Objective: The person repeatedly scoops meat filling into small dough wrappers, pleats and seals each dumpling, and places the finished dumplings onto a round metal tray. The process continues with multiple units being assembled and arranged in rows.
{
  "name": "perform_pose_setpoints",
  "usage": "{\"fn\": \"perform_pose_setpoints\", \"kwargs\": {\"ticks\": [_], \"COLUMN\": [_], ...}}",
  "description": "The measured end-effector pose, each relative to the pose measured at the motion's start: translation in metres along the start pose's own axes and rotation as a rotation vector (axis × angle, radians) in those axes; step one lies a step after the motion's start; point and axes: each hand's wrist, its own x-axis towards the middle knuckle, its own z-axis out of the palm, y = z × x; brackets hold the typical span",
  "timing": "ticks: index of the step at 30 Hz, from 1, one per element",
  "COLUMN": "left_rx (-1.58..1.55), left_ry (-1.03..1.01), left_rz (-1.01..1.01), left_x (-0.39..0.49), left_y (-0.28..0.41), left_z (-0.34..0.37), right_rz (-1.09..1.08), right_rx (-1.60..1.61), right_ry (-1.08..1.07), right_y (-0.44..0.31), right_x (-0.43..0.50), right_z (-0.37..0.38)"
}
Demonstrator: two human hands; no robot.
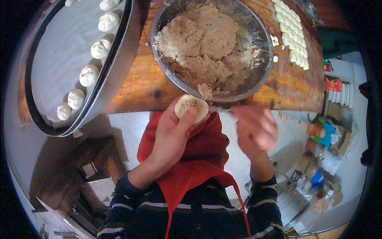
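My left hand (170, 136) holds a round dough wrapper (201, 112) in front of the near rim of a large metal bowl. A smear of meat filling (188, 104) lies on the wrapper, and my left thumb presses onto it. To the right, my right hand (255, 127) is blurred by motion. Its fingers grip a thin, pale utensil (225, 111) that points towards the wrapper; blur hides its exact kind. The metal bowl (270, 64) contains a big mass of minced filling (206, 38) flecked with green. A small lump of filling hangs over the bowl's near rim.
Several pleated buns (101, 48) line the right side of a round, mesh-bottomed steamer tray (59, 53) at the left. Rows of dough pieces (291, 33) lie on the wooden table (140, 89) at far right. Boxes and bags (323, 167) crowd the floor to the right.
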Motion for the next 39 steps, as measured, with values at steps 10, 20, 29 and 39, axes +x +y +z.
{"fn": "perform_pose_setpoints", "kwargs": {"ticks": [10, 20, 29, 39], "left_rx": [-0.312, -0.228, -0.25, -0.593], "left_ry": [-0.078, -0.097, -0.116, -0.254], "left_rz": [-0.027, -0.09, -0.058, -0.112], "left_x": [-0.005, 0.005, 0.005, -0.004], "left_y": [0.008, 0.002, -0.005, -0.002], "left_z": [0.013, 0.009, 0.027, 0.018], "right_rz": [-0.096, 0.235, 0.212, 0.123], "right_rx": [-0.049, -0.166, -0.081, -0.05], "right_ry": [0.021, -0.044, -0.126, 0.043], "right_y": [-0.002, 0.029, 0.024, -0.014], "right_x": [-0.006, 0.021, 0.031, -0.03], "right_z": [0.009, -0.01, -0.006, 0.013]}}
